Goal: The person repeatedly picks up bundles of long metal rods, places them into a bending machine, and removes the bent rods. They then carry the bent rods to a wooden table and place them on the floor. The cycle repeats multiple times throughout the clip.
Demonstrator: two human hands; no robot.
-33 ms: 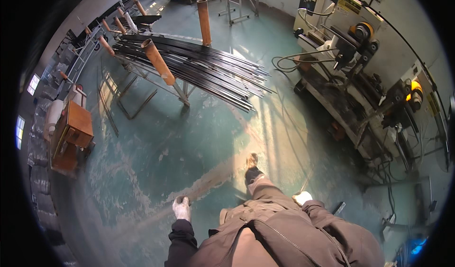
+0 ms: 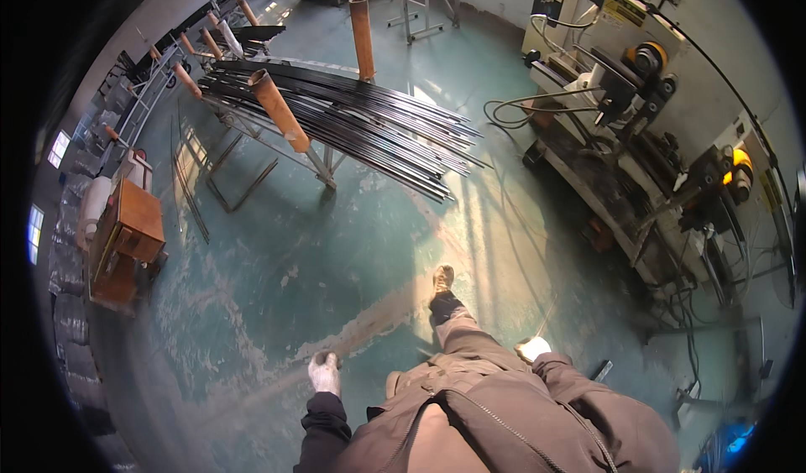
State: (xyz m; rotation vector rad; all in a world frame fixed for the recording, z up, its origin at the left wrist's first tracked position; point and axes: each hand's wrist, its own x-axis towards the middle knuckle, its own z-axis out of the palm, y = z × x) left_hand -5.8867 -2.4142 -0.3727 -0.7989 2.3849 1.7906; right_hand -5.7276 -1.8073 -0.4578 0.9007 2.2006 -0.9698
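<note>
Mid-floor: left hand (image 2: 325, 374), gloved, fingers loosely bent and partly spread, nothing seen in them; right hand (image 2: 532, 350), fingers can't be made out. Black rods (image 2: 369, 125) on rack (image 2: 322, 171), between 2 orange posts (image 2: 280, 112), well apart from both hands; handling apparently not begun.

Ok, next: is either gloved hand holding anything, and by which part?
Nothing shows in the left gloved hand. For the right gloved hand, it cannot be told: a faint thin line runs near it, too indistinct to call held.
</note>
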